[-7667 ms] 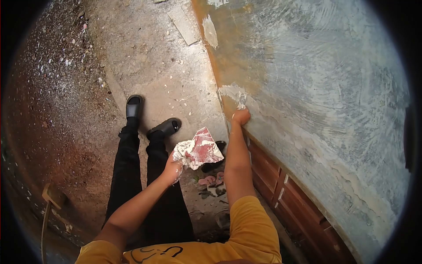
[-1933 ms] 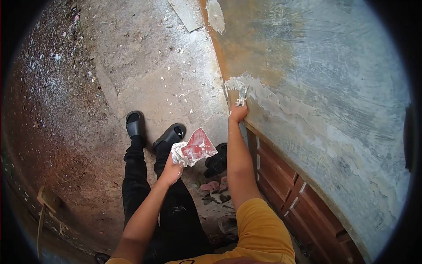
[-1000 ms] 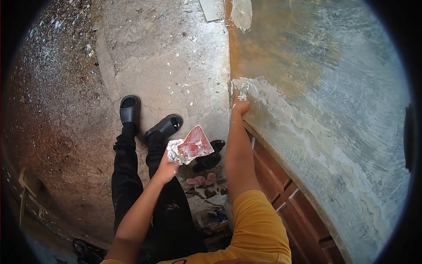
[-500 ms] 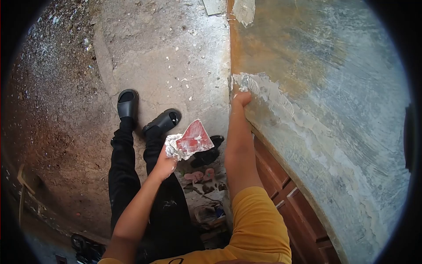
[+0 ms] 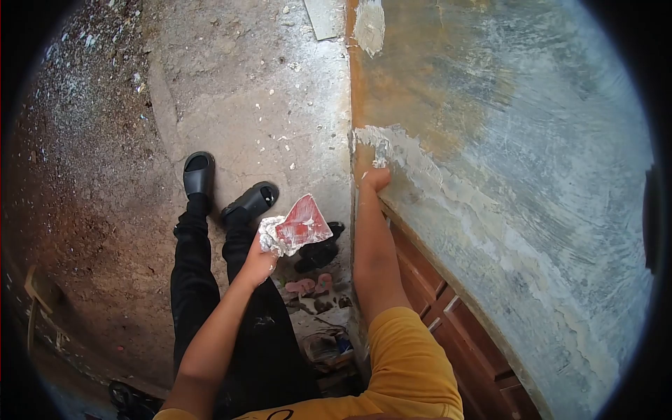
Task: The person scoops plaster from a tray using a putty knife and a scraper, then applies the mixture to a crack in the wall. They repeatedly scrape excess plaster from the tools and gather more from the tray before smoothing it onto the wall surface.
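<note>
My left hand (image 5: 260,260) is closed around the near end of a red putty scraper (image 5: 305,222). White putty (image 5: 270,236) is heaped at the scraper's base, over my fingers, and thin streaks cover its flat face. At the wall corner, my right hand (image 5: 378,179) is closed on what looks like a small putty knife (image 5: 380,161), smeared whitish and largely hidden by the hand. Its tip meets a rough band of pale filler (image 5: 402,145) on the wall (image 5: 490,133), just above the door frame's corner.
Below the wall patch is a brown panelled door (image 5: 462,332). Black footwear (image 5: 322,252) and pink sandals (image 5: 311,284) lie on the ground by the wall. A light board piece (image 5: 322,17) rests farther ahead. My feet in dark slides (image 5: 199,173) stand on rough concrete.
My right hand has moved a little along the wall edge, back toward me and away from the top of the filler. The left hand still holds the scraper. The view has shifted slightly.
</note>
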The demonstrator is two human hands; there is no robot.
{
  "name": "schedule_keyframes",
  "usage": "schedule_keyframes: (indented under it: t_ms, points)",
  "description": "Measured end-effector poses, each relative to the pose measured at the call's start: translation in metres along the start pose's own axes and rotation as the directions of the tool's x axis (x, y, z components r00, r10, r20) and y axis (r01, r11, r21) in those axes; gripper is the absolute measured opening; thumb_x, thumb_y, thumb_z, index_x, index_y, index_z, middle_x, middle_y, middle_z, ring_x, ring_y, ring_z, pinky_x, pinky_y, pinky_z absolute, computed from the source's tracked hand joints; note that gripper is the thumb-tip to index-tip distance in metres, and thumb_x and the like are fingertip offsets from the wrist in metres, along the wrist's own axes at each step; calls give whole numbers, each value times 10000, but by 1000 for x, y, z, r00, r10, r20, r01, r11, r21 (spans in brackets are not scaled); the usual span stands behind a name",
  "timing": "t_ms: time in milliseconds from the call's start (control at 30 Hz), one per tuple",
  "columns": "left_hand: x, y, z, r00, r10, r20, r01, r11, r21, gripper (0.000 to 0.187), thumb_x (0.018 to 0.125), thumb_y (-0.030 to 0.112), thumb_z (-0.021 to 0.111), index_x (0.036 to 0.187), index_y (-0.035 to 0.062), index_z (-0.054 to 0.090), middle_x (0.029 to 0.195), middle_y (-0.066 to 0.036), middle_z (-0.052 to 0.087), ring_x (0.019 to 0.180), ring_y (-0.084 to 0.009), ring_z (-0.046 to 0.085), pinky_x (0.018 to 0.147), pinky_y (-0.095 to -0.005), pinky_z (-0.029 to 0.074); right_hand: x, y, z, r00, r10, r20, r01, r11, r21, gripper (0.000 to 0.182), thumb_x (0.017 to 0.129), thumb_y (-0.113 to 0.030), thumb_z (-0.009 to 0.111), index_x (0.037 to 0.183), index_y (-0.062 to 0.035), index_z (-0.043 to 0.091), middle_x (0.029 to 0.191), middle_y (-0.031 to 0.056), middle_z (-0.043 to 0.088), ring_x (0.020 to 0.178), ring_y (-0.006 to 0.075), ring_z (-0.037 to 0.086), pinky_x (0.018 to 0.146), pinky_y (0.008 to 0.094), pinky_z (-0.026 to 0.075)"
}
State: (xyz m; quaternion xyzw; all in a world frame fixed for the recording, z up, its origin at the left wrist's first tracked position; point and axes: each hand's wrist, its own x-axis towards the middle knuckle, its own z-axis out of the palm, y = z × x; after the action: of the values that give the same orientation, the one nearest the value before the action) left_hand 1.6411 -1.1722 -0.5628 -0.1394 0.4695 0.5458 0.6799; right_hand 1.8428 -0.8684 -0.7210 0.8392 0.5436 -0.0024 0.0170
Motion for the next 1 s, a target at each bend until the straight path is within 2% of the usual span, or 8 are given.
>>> schedule_keyframes:
  t_ms: [167,300,467,700,767,867,967,1000]
  points:
    - [-9,2,3,1000,20,3,-20,1000,13,624,780,-177,405,1357,43,317,1294,-78,477,1190,-187,469,1002,-315,359,-41,5,-34,976,215,24,-215,977,2,138,688,-51,661,807,17,674,798,237,649,761,402,640,652,441,519]
    - [-15,4,5,1000,19,-3,-19,1000,-3,625,785,-188,408,1357,47,323,1307,-84,470,1205,-203,466,1012,-333,364,-30,-24,-30,999,-51,-2,51,998,-44,176,683,-97,683,820,12,674,781,230,649,742,389,644,652,428,518]
    - [-29,5,6,999,44,26,-43,999,-24,614,781,-180,394,1350,41,328,1290,-81,479,1189,-192,472,999,-317,364,-3,-10,-47,995,90,37,-88,995,-42,179,661,-100,693,798,15,678,790,235,650,740,392,645,641,437,519]
    - [-73,65,37,988,155,-7,-156,987,-40,512,824,-134,386,1312,22,380,1281,-90,492,1181,-220,487,1013,-343,379,-66,60,-155,919,394,30,-394,919,6,235,661,-160,735,820,6,691,807,238,655,770,390,650,683,445,532]
    - [-89,86,53,981,193,27,-184,961,-205,483,834,-122,385,1297,17,396,1274,-94,499,1165,-223,503,1002,-339,396,-97,65,-227,970,213,116,-224,970,92,276,684,-176,731,869,21,680,834,224,659,791,378,648,692,436,521]
    - [-130,128,97,946,310,98,-292,943,-160,447,850,-103,387,1280,13,413,1255,-97,514,1139,-219,523,984,-339,416,-138,74,-327,990,17,141,-52,966,253,303,706,-136,715,946,39,657,866,217,661,811,355,651,705,404,509]
    - [-169,159,149,900,395,183,-369,915,-161,407,866,-83,396,1259,10,433,1226,-90,538,1112,-216,541,966,-340,432,-167,72,-418,979,-197,55,99,694,713,281,772,-75,664,1016,59,626,862,203,663,798,269,656,728,347,489]
    - [-179,168,166,878,425,222,-408,905,-119,384,881,-52,434,1259,18,436,1224,-83,539,1104,-215,545,958,-340,438,-173,66,-453,976,-216,29,122,651,749,269,784,-87,658,1006,61,623,870,199,661,811,260,649,740,347,484]
